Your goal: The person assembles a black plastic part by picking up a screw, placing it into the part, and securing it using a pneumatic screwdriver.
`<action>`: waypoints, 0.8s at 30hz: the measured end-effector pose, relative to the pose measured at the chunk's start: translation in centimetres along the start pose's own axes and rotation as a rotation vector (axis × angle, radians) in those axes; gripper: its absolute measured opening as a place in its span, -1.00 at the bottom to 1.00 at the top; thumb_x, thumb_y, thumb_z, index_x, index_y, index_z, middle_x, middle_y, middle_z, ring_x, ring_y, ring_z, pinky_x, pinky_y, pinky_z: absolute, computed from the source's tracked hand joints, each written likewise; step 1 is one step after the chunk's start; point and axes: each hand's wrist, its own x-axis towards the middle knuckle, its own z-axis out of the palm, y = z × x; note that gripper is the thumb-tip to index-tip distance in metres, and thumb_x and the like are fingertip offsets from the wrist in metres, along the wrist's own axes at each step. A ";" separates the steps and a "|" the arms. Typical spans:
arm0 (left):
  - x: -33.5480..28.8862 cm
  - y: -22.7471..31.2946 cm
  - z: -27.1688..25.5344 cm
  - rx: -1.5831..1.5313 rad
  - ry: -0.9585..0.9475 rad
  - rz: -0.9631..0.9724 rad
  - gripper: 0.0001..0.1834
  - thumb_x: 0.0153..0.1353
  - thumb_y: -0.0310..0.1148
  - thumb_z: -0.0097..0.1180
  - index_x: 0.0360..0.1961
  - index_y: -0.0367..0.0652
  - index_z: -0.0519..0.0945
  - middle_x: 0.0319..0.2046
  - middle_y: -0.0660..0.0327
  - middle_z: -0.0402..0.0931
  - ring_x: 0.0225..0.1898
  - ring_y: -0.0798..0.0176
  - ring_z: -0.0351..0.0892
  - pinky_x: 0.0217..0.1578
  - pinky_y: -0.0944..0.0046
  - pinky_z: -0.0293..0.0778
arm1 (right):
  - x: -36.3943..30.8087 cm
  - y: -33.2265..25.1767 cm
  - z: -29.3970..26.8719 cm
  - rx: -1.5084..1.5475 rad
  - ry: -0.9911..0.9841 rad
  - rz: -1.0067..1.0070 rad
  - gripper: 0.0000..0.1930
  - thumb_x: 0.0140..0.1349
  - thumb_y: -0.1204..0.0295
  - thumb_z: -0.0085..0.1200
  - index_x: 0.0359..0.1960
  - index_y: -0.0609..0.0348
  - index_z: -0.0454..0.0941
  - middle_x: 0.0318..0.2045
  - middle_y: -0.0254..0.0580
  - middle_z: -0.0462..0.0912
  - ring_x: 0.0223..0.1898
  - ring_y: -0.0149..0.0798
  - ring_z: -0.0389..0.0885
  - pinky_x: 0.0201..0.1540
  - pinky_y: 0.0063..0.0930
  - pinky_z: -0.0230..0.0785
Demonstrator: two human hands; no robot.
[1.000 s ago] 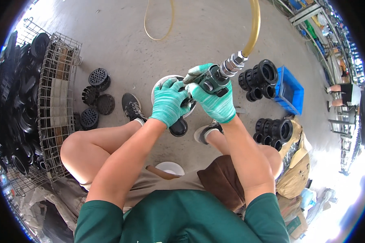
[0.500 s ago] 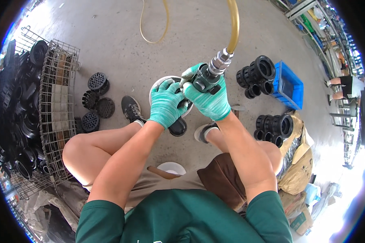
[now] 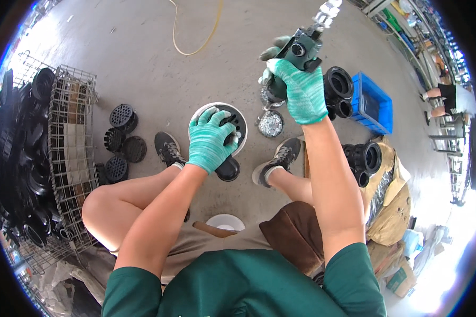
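Note:
My left hand (image 3: pixel 210 138), in a green and white knit glove, is closed over a round black plastic part with holes (image 3: pixel 239 126). That part sits in a round white-rimmed holder (image 3: pixel 198 112), and a black rounded piece (image 3: pixel 228 170) sticks out on the near side. Up and to the right, my gloved right hand (image 3: pixel 301 90) is wrapped round a dark air tool (image 3: pixel 300 49) with a shiny metal hose coupling (image 3: pixel 327 15). Beneath this hand stands a small clear dish of metal fasteners (image 3: pixel 270 123); a second dish (image 3: pixel 267 98) is partly hidden by the tool.
On the left, a wire cage (image 3: pixel 71 148) is full of black plastic parts, with several round black grates (image 3: pixel 123 117) beside it. Black ribbed fittings (image 3: pixel 338 84) and a blue crate (image 3: pixel 374 103) stand right. A white bowl (image 3: pixel 226 221) lies between my legs.
My right hand has lifted the air tool away from the black part, up and to the right, uncovering the fastener dishes. My left hand has stayed on the part, shifting slightly.

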 end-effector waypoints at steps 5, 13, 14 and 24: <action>0.0 0.1 0.0 0.016 0.005 -0.031 -0.81 -0.07 -0.25 0.42 -0.37 0.09 0.72 0.02 0.28 0.59 0.21 -0.04 0.42 0.15 -0.12 0.30 | 0.8 11.4 -8.2 -0.031 0.281 0.273 -0.71 0.17 0.62 0.20 -0.14 0.14 0.37 -0.49 -0.20 0.58 -0.60 -0.22 0.64 -0.55 -0.34 0.57; 0.2 0.3 0.3 0.009 -0.060 -0.050 -0.81 -0.12 -0.28 0.41 -0.43 0.10 0.66 0.08 0.30 0.51 0.27 -0.02 0.34 0.22 -0.13 0.21 | -7.1 32.1 -13.2 -0.092 0.452 0.715 -0.77 0.11 0.52 0.33 -0.20 0.16 0.58 -0.42 -0.20 0.65 -0.50 -0.24 0.64 -0.43 -0.27 0.55; 0.2 0.3 0.5 -0.003 -0.055 -0.048 -0.83 -0.13 -0.29 0.39 -0.46 0.10 0.65 0.07 0.31 0.51 0.27 -0.02 0.34 0.22 -0.13 0.21 | -8.0 33.6 -12.8 -0.136 0.480 0.636 -0.75 0.10 0.50 0.36 -0.19 0.16 0.62 -0.40 -0.25 0.66 -0.44 -0.27 0.64 -0.37 -0.27 0.55; 0.2 0.4 -0.9 0.082 -0.221 -0.089 0.23 -0.40 0.15 0.58 0.39 0.04 0.31 0.41 -0.08 0.13 0.39 -0.33 0.13 0.31 -0.31 0.14 | -9.5 35.7 -11.4 -1.048 0.376 0.825 -0.46 -0.03 0.13 0.43 -0.06 0.18 0.60 -0.10 0.09 0.71 -0.05 0.12 0.69 0.06 -0.10 0.54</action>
